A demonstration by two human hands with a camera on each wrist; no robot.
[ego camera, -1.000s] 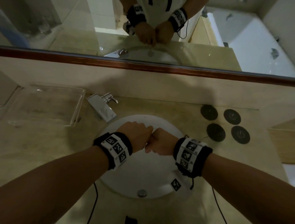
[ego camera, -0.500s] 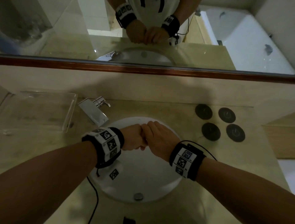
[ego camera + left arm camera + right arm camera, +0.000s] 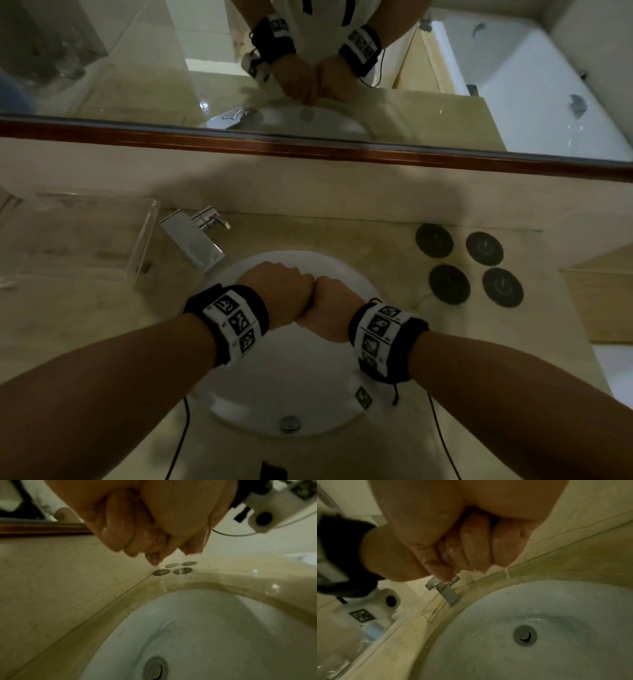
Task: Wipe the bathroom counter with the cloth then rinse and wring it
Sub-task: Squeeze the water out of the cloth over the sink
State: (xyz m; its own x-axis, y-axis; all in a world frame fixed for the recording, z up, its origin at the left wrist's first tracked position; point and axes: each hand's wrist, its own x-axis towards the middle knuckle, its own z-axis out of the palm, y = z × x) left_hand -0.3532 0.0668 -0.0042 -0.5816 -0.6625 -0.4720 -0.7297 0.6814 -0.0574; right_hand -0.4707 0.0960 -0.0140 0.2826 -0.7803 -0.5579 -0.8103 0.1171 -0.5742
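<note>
Fists pressed together over the round white basin: left hand and right hand are clenched tight, wet fingers dripping. The cloth itself is hidden, presumably balled inside them. Wiping and rinsing look finished; I'd judge this the wringing, nearly the end.
</note>
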